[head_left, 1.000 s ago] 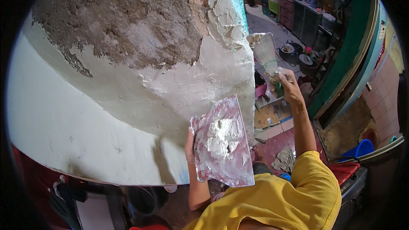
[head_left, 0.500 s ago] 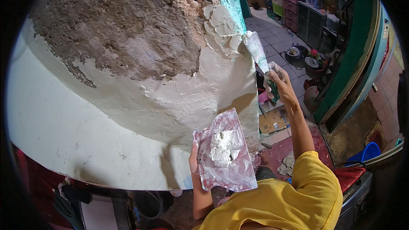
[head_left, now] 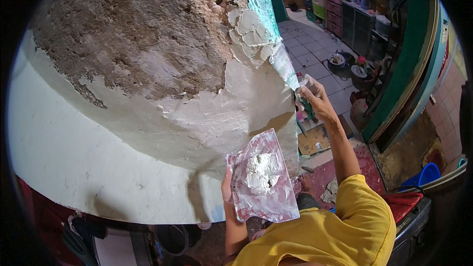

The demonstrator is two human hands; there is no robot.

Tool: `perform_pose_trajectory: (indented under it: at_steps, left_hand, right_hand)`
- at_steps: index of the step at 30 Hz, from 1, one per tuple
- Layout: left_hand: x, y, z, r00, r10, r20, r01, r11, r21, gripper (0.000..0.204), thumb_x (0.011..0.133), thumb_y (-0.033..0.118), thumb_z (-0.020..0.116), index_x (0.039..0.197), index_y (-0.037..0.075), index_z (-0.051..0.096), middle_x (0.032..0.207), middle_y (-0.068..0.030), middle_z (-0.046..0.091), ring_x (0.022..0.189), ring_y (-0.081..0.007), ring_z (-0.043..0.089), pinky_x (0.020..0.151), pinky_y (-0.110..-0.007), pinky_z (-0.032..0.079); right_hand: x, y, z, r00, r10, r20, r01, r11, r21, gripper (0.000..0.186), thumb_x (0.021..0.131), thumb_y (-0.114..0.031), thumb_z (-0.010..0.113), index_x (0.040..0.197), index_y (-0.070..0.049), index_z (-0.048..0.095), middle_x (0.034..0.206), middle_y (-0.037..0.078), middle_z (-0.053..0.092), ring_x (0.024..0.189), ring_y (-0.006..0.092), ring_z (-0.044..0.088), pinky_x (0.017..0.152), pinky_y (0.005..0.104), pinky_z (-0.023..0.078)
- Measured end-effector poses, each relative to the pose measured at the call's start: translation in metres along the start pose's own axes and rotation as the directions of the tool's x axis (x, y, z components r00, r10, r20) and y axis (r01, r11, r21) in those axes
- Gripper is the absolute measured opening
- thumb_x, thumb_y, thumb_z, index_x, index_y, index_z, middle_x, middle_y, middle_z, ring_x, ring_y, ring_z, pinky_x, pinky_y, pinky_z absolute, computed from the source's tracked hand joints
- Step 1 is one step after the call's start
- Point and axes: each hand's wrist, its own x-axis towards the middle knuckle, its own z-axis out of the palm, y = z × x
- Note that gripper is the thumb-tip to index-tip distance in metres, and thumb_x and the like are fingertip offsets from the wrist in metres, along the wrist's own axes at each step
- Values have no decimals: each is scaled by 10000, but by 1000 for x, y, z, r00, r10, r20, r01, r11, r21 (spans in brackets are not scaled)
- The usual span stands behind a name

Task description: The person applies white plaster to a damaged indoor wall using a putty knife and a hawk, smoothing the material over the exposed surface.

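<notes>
My right hand (head_left: pixel 315 99) grips a putty knife (head_left: pixel 285 69) by its green handle. The wide, smeared blade lies at the wall's right-hand corner, its tip touching wet putty beside the turquoise paint. In my left hand (head_left: pixel 227 187) is a reddish board (head_left: pixel 241 204), tilted in front of my body and coated with white smears. A lump of white putty (head_left: pixel 262 173) sits in the middle of it. The wall (head_left: pixel 236 111) carries a pale putty layer below a large rough brown patch (head_left: pixel 133 34). Most of the left fingers are hidden behind the board.
Past the corner, a tiled floor (head_left: pixel 305 51) leads to drawers (head_left: pixel 333 5) and a shelf of household items. Pots (head_left: pixel 362 75) stand on the tiles. Flattened cardboard (head_left: pixel 315 140) lies below my right forearm. A blue bucket (head_left: pixel 426 176) is at the right.
My right hand and the putty knife have shifted left, and the blade now sits closer against the wall corner. The left hand still holds the board in nearly the same place.
</notes>
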Motion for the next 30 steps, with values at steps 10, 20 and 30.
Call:
perform_pose_trajectory:
  at_steps: [10,20,30]
  left_hand:
    - [-2,3,16,997,-21,-71,13,994,-107,491,968,317,296,1300,-31,396,1301,-223,447,1181,-353,465,1011,-474,368]
    - [-5,4,21,1000,-2,12,3,997,-78,498,972,332,298,1309,-22,387,1307,-207,449,1172,-340,475,1014,-467,364]
    - [-3,4,14,999,-3,45,5,999,-52,515,977,345,296,1340,-19,345,1331,-190,431,1207,-319,448,1031,-453,342]
  right_hand:
    - [-18,15,-4,999,45,4,-45,999,5,224,916,-270,554,887,-55,501,645,35,530,454,84,497,364,221,418]
    - [-5,-19,17,986,-99,-136,83,990,-118,215,918,-248,552,916,-42,492,655,13,519,438,81,466,373,215,354]
    - [-22,4,11,984,-148,-101,121,964,-236,207,917,-245,554,923,-44,503,745,19,536,541,79,493,391,216,375]
